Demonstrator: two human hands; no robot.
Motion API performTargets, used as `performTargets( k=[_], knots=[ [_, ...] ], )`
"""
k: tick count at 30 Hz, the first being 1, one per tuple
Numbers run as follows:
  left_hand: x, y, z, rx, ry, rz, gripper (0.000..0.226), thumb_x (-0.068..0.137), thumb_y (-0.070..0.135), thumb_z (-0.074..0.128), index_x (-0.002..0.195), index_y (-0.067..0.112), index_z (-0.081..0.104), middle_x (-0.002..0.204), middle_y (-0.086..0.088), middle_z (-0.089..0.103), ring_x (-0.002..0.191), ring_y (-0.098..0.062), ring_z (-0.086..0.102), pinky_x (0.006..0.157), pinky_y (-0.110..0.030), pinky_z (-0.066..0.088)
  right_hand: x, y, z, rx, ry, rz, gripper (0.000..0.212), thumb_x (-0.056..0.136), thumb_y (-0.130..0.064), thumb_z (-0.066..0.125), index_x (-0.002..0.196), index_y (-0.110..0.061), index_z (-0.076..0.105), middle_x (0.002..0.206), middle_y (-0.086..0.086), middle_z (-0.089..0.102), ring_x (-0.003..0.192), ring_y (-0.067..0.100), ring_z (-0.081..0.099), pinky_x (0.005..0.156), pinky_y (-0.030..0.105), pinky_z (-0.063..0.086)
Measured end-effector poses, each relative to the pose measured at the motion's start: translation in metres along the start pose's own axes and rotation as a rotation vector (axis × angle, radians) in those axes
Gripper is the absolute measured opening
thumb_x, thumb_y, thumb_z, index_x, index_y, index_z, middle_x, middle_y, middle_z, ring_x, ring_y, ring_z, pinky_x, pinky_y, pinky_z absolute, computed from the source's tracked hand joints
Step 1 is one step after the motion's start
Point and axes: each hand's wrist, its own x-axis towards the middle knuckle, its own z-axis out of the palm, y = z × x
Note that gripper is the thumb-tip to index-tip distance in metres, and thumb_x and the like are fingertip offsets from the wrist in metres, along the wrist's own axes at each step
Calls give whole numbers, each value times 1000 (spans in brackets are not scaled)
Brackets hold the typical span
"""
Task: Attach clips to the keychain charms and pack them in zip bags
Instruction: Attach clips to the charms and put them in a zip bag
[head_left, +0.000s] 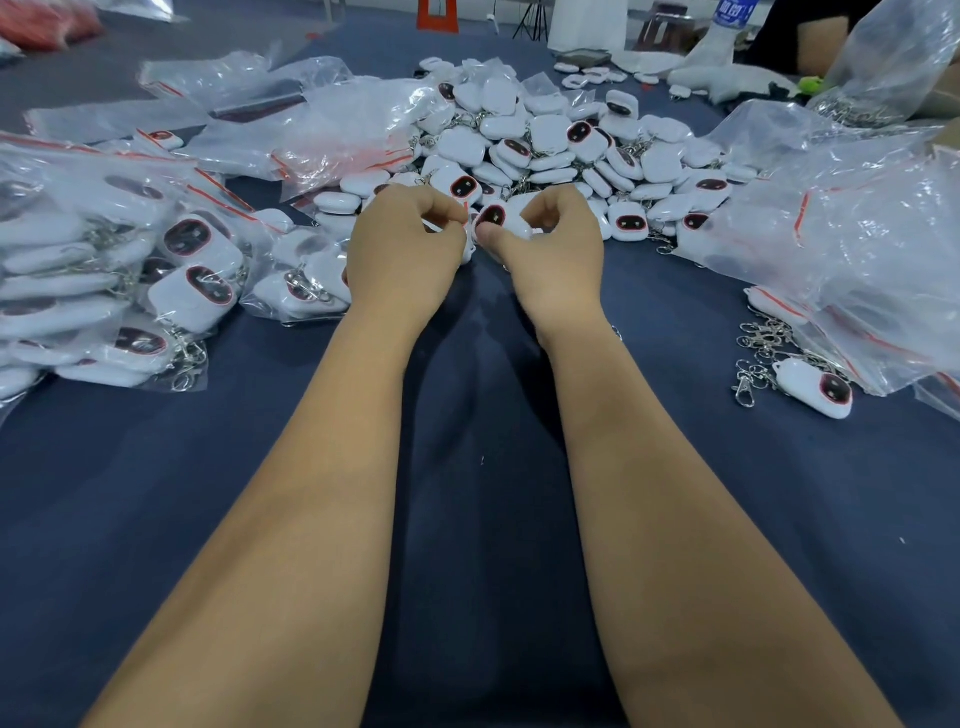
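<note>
Both my hands meet at the near edge of a big heap of white keychain charms (558, 140) with dark oval faces. My left hand (402, 249) pinches the red-striped top edge of a small zip bag (466, 221) with curled fingers. My right hand (553, 249) has its fingers curled round a white charm (496, 218) with its dark face up, thumb pressed under it. The charm sits right at the bag's mouth; whether it is inside I cannot tell.
Packed zip bags with charms (130, 280) pile up at the left. Empty clear bags (291, 119) lie behind them and at the right (852, 234). Loose metal clips (758, 348) and one charm (815, 387) lie at the right. Dark blue cloth (478, 519) covers the table.
</note>
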Motion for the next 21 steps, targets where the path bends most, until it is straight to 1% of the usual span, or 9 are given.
performTargets(
  k=[2,4,6,8,10,13,16,18,21],
  knots=[
    [0,1,1,8,-30,-14,24,75,18,52,84,29,72,71,6,66,65,-27,58,77,-42,57,0,-1,1,117,-8,62,29,77,-14,80,83,-21,52,85,-7,55,82,11,55,77,23,49],
    [0,0,1,33,-27,-2,26,77,19,52,90,28,73,77,4,68,77,-31,66,79,-42,58,1,0,2,217,-61,124,26,81,-8,77,97,-17,57,98,1,64,94,19,63,86,32,53],
    [1,-1,1,33,-4,9,24,80,20,55,93,30,72,83,3,67,81,-26,66,80,-39,56,1,1,2,309,-134,174,27,84,-2,72,107,-11,61,105,10,69,96,21,66,89,32,54],
    [2,-2,1,43,27,27,19,84,23,57,94,32,71,92,5,67,81,-17,62,81,-34,53,2,1,1,349,-196,182,23,87,0,68,110,1,66,96,11,71,91,20,66,90,32,55],
    [3,-3,1,48,49,46,15,86,25,58,92,33,69,98,7,67,83,-11,59,82,-31,51,2,0,1,376,-231,197,23,89,-1,66,112,7,66,85,7,69,85,19,64,89,34,55],
    [3,-2,0,37,59,68,8,89,31,58,90,33,66,101,10,67,85,-10,60,83,-33,51,0,-5,1,512,-270,259,24,93,0,60,117,4,59,95,14,69,88,26,70,85,37,59],
    [2,0,0,-2,28,72,19,91,37,55,96,28,70,102,7,67,88,-16,65,85,-39,53,-2,-8,1,558,-327,277,24,96,-5,58,119,-2,54,98,17,68,77,25,72,77,38,61],
    [2,0,0,6,18,76,22,91,39,54,98,28,71,103,7,67,90,-18,65,86,-37,52,-1,-7,1,491,-341,263,25,97,-6,57,121,0,56,95,15,67,76,23,70,81,41,61],
    [3,-2,1,39,36,81,17,90,37,56,95,31,70,104,8,66,95,-13,61,86,-31,48,1,-5,3,425,-367,247,25,94,0,55,118,6,61,99,18,67,86,24,67,91,46,57]
  ],
)
